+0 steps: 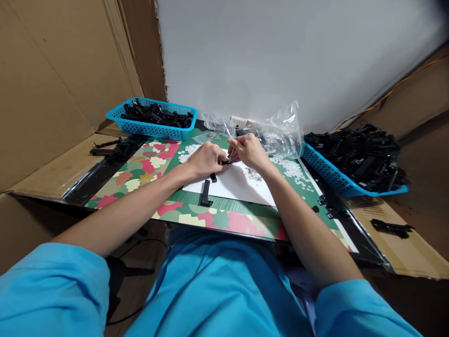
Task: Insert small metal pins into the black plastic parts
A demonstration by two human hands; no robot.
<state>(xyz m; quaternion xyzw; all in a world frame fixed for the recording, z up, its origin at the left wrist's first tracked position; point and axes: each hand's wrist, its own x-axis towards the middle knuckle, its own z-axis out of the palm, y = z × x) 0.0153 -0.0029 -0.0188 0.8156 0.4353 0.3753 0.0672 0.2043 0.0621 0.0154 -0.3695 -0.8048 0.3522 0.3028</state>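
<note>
My left hand (207, 160) is closed on a small black plastic part (227, 162), pressing it over the white sheet (228, 186). My right hand (250, 150) pinches a thin metal tool (231, 152), held steeply with its lower end at the black part. Whether it is tweezers or a driver cannot be made out. Just right of my hands, a pile of tiny metal pieces (253, 174) lies on the sheet. Nearer to me rests another black plastic part (206, 194), with a smaller black piece (213, 178) by it.
Blue baskets full of black parts stand at back left (150, 129) and right (336, 180). Clear plastic bags (280, 135) lie against the wall. White discs (293, 171) are scattered beside the sheet. Loose black parts (392, 228) lie on the cardboard at right, others (112, 149) at left.
</note>
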